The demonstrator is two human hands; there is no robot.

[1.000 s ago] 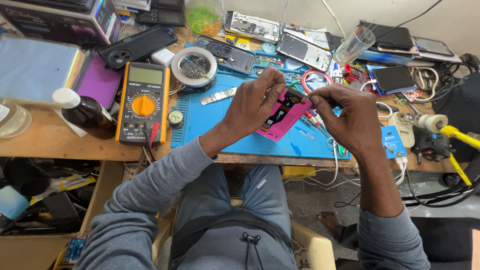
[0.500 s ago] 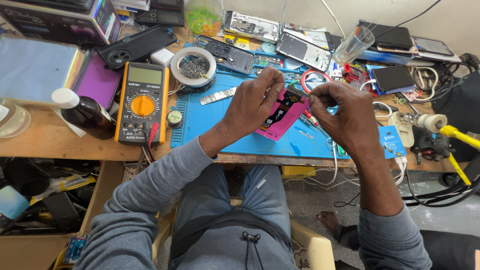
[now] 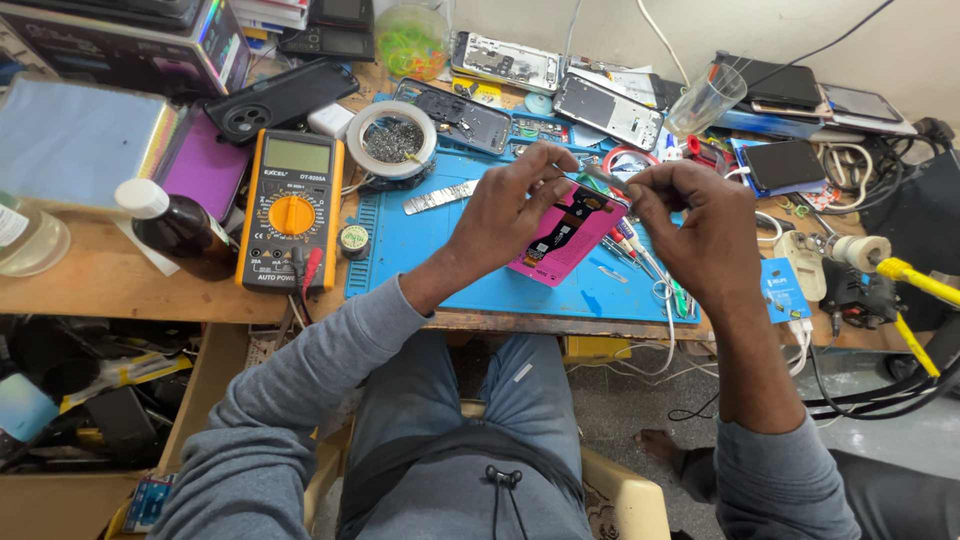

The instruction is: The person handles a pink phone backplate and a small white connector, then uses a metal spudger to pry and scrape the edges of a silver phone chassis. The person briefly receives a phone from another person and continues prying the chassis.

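An opened pink phone (image 3: pixel 566 236) lies tilted on a blue work mat (image 3: pixel 430 260), its back removed and a dark flex cable showing. My left hand (image 3: pixel 510 208) rests on its left side, fingers pinched near the top edge. My right hand (image 3: pixel 692 226) hovers just right of the phone and pinches a thin metal tool (image 3: pixel 603 176) whose tip points toward the phone's top. Both hands almost meet above the phone.
A yellow multimeter (image 3: pixel 291 208) lies left of the mat beside a brown bottle (image 3: pixel 178 226). A solder-wick tin (image 3: pixel 391 140), several opened phones (image 3: pixel 610 108), a clear cup (image 3: pixel 706 100) and cables crowd the back. A yellow-handled tool (image 3: pixel 905 272) sits at right.
Both hands have lifted slightly and drawn together over the phone's top edge. The right hand now holds the thin tool more level. The phone has stayed in place.
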